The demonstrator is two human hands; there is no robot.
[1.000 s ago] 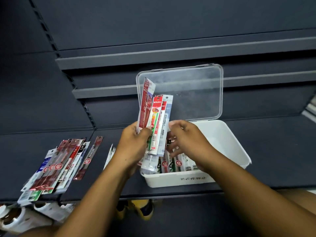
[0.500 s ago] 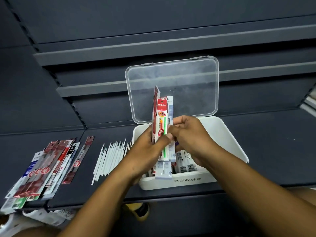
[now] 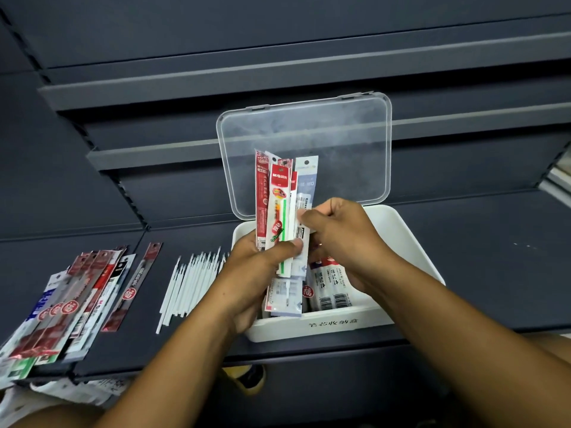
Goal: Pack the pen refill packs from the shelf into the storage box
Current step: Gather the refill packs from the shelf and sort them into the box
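Pen refill packs [image 3: 284,211]: fanned bundle held upright over the left end of the storage box [image 3: 414,239]. Left hand [image 3: 256,273] is clamped round its lower half; right hand [image 3: 340,236] is pinched on its right edge. Risk: slick packs may be shed left of the box if grip is eased early.

Storage box [image 3: 404,239] right half unobstructed

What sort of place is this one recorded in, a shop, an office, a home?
Most likely a stationery shop or its stockroom: dark metal shelving with label rails, hang-hole pen refill packs fanned on the shelf, and loose white refills beside a labelled storage box.
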